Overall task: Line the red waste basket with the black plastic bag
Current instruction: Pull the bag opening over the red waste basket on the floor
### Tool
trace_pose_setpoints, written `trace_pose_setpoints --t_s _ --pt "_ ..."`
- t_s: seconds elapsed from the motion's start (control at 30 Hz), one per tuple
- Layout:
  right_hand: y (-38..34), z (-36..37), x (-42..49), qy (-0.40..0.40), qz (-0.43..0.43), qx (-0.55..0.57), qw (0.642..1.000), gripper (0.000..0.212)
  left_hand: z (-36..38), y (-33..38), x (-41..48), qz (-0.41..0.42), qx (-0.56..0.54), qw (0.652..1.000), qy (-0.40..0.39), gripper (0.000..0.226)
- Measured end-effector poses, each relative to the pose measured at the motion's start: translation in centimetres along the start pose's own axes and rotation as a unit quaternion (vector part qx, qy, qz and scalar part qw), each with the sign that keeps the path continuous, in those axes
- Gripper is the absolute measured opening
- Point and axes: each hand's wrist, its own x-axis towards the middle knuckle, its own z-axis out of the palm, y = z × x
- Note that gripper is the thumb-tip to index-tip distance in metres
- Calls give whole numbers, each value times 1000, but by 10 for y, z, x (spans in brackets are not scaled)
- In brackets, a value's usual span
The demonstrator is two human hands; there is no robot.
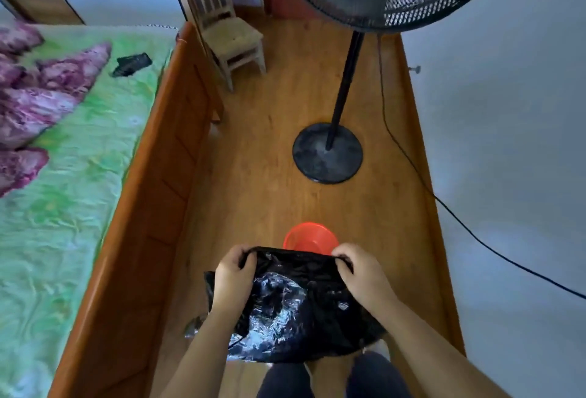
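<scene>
1. Far left, a bed (79,156) with a green sheet runs along the room; purple patterned bedding (35,93) is heaped on it, and a small black object (131,64) lies on the sheet near the far end. I cannot tell what that object is.
2. The bed's wooden side rail (152,181) separates it from the wood floor (260,175).
3. At the far end of the floor, just past the rail, stands a pale wooden chair (231,39).
4. Near me, the left hand (233,274) has its fingers curled tight, pinching the top left edge of the black plastic bag (295,308).
5. The bag hangs crumpled and shiny between both hands, its top edge stretched across, above the person's dark trouser legs (333,378).
6. Just beyond the bag's top edge, the red waste basket (309,239) sits upright on the floor, its near rim hidden by the bag. The bag is not inside it.
7. The right hand (358,270) is likewise closed, fingers gripping the bag's top right edge.
8. Farther off stands a black pedestal fan (328,153), its head looming at the top.
9. A black cord (444,204) trails along the right wall.
</scene>
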Motion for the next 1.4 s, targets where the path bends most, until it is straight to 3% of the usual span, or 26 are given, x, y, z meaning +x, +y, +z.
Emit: trace_pose_setpoints --t_s 0.13,0.37,0.73,0.97,1.07,1.23,1.4 --pt "27 11 36 -34 -22 -16 999 15 24 -9 9 -37 20 998 39 14" --pt "95 54 119 -107 -66 14 992 27 93 -57 42 -84 8 987 139 15" --pt "248 192 230 -84 -125 8 989 15 208 -219 152 -85 -13 984 158 20" --pt "325 271 300 -78 -212 -21 974 15 257 -307 215 -27 7 990 140 16" --pt "345 300 323 -83 -311 -44 946 14 275 -343 237 7 37 992 125 21" --pt "367 340 350 -127 -400 -88 904 11 295 -379 251 114 27 987 112 39" --pt "372 354 353 -133 -469 -69 870 12 305 -385 256 265 140 952 67 39"
